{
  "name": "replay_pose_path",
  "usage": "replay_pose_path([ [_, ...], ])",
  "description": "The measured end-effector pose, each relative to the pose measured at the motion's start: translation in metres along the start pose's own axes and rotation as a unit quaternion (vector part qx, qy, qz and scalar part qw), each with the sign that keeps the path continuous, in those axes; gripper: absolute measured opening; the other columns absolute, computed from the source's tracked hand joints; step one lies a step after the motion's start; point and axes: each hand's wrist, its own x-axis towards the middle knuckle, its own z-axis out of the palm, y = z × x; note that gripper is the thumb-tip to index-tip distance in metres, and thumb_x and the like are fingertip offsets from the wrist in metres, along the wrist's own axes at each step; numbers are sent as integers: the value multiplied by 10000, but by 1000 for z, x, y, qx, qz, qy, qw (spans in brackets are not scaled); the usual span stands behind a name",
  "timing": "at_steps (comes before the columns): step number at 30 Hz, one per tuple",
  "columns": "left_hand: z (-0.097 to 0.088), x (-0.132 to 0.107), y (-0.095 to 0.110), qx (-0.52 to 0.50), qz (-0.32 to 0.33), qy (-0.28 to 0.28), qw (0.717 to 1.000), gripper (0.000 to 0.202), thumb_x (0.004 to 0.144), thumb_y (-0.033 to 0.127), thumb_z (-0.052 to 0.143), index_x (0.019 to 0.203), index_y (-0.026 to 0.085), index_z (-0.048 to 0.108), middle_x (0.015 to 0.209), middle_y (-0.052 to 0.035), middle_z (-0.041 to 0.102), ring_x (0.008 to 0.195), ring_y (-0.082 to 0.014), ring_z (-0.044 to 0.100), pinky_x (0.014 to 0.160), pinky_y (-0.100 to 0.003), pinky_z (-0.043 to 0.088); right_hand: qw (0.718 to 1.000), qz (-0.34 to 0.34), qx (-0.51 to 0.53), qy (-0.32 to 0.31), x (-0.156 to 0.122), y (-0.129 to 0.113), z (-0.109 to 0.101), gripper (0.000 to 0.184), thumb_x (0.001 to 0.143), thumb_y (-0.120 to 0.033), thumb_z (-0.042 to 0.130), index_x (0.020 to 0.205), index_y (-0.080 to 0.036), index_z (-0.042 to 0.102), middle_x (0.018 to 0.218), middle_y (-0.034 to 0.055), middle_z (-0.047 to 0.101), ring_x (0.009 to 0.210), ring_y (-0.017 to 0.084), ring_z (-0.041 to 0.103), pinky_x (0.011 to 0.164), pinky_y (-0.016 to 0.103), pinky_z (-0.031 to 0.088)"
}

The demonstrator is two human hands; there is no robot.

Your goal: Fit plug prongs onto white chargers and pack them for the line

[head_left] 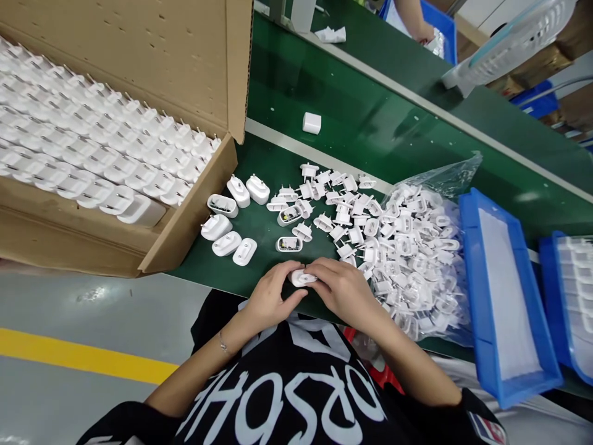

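Between my two hands, close to the table's front edge, is a white plug charger (303, 278) with its pin side up. My left hand (274, 293) grips its left end, thumb below and fingers above. From the right, the fingers of my right hand (343, 289) close on the other end. Just beyond lies an open charger housing (289, 244) with its circuit board showing, and a second open housing (290, 215) sits behind it. Loose pin caps (343, 213) are scattered to the right. Several chargers (227, 243) stand on the left, one open at the top (223, 205).
A cardboard box (189, 204) with rows of chargers stands at left. On the right are a clear bag of pin caps (417, 259) and a blue tray (482, 296). One white housing (312, 123) rests at the back. Another person's hand (420, 31) is across the bench.
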Motion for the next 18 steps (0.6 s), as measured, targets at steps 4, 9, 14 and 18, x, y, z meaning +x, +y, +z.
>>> replay_pose_path([
  [4, -3, 4, 4, -11, 11, 16, 1000, 183, 889, 162, 511, 1068, 195, 530, 1089, -78, 640, 1056, -197, 596, 911, -362, 501, 1000, 21, 21, -2, 1, 5, 3, 181, 944, -213, 471, 1018, -243, 634, 969, 37, 640, 817, 175, 634, 691, 274, 484],
  [9, -1, 2, 2, 51, 53, 24, 997, 223, 884, 190, 533, 1107, 182, 515, 1074, -87, 642, 1031, -204, 590, 886, -367, 496, 996, 23, 77, 36, -10, 0, 22, 231, 960, -223, 422, 1089, -250, 612, 1006, 58, 616, 879, 184, 635, 731, 279, 521],
  [14, -17, -22, -5, 230, 85, 94, 965, 255, 850, 175, 585, 1100, 184, 533, 1014, -83, 633, 950, -219, 583, 826, -374, 454, 990, -30, 136, -23, 5, 10, -7, 347, 916, -271, 534, 1262, -298, 524, 1177, 48, 606, 922, 196, 638, 801, 355, 542],
  [18, -37, -28, -20, 400, 46, 276, 873, 269, 756, 249, 723, 984, 196, 591, 938, -88, 515, 891, -240, 523, 764, -385, 409, 987, 24, 65, 143, 88, 68, -67, 375, 879, -279, 571, 1249, -269, 514, 1206, 56, 605, 1078, 257, 576, 890, 451, 491],
])
